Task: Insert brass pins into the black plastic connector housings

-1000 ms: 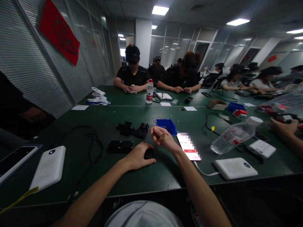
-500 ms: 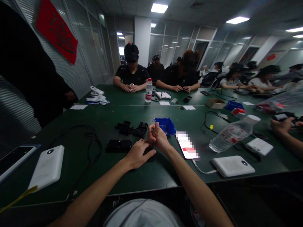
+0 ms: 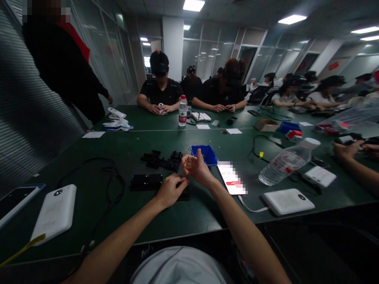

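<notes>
My left hand (image 3: 171, 192) rests low over a flat black part (image 3: 185, 194), its thumb and fingertips drawn together. Whatever lies between those fingertips is hidden. My right hand (image 3: 200, 171) is turned palm up, fingers curled into a cup and thumb raised. Small shiny pieces (image 3: 188, 163), too small to name surely, lie in its palm. Behind this hand stands a blue tray (image 3: 213, 161) with small bits inside. Left of my hands are a black rectangular block (image 3: 146, 182) and black moulded parts (image 3: 162, 159).
A lit phone (image 3: 232, 179) is cabled to a white power bank (image 3: 288, 201) at right. A water bottle (image 3: 288, 163) leans beyond it. Another white power bank (image 3: 55, 213) and a phone (image 3: 19, 201) lie left. Black cables (image 3: 111, 173) cross the table. Several people sit around; one stands left.
My right hand has opened somewhat, its thumb lifting and the palm's contents showing. My left thumb has moved in against the fingers. The person at left has shifted, and the view has turned slightly.
</notes>
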Demonstrator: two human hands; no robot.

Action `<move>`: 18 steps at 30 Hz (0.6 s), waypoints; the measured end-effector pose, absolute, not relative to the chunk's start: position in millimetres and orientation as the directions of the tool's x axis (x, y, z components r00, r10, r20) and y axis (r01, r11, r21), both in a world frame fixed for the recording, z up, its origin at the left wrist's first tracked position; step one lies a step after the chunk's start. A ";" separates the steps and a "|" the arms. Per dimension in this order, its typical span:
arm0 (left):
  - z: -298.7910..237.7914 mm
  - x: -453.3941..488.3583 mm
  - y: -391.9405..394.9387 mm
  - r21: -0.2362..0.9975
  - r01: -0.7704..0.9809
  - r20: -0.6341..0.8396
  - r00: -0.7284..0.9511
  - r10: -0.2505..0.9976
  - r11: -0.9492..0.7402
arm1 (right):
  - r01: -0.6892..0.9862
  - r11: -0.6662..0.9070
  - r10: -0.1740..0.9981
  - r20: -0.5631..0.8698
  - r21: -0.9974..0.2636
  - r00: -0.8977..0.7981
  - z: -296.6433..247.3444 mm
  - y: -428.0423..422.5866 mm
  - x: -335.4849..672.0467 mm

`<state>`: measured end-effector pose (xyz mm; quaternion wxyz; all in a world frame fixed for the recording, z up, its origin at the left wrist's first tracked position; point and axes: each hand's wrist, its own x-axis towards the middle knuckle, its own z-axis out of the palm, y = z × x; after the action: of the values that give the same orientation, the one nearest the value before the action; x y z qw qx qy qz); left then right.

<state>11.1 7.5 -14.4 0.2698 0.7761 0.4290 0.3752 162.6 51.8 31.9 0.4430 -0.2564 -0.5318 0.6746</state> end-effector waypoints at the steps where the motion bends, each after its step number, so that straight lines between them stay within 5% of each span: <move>1: -14.1 10.8 7.5 0.736 0.468 0.351 0.354 0.867 -0.489 | -0.340 -0.029 0.870 0.144 -0.940 -0.472 33.8 51.6 164.8; 10: -12.8 10.6 7.9 0.707 0.533 0.329 0.333 0.884 -0.464 | -0.369 0.239 0.863 0.371 -0.898 -0.344 36.4 49.6 170.3; 18: -12.3 12.0 4.8 0.742 0.509 0.323 0.299 0.898 -0.436 | -0.321 0.184 0.842 0.317 -0.929 -0.436 37.6 53.6 180.5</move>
<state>12.0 4.8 -12.3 0.2625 0.7620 0.4614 0.3709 180.5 53.6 37.6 0.4844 -0.2180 -0.5978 0.6004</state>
